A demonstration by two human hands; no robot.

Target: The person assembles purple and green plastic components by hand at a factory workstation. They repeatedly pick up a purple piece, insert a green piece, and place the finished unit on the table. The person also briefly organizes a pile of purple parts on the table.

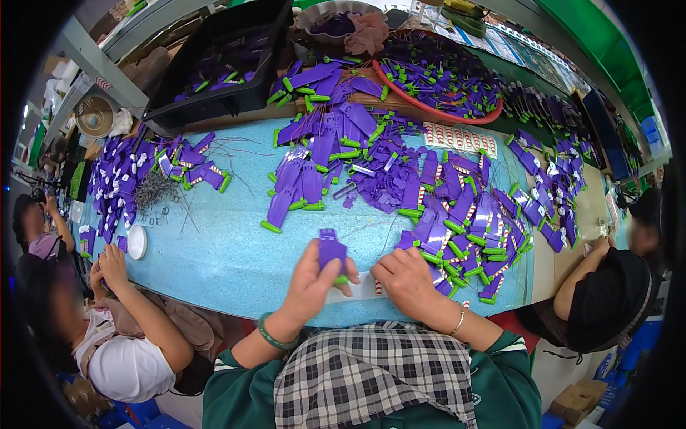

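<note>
Worktop point(214, 218), work approx. midway (judged from the heaps). L hand point(307, 279) grips one purple tag point(331, 248), nearer than the sticker sheet point(461, 139) and to its left; tag's long axis runs near-to-far, narrow tab point(327, 233) pointing away, green end point(340, 279) toward the near side. R hand point(407, 280), fingers curled, also lies nearer than the sheet; whether it pinches anything, can't tell. Done, apparently: striped tags point(457, 222) on the sheet's near side. Left, prob.: plain tags point(309, 179), heaped left of the sheet; held tag likewise shows no stripe.
</note>
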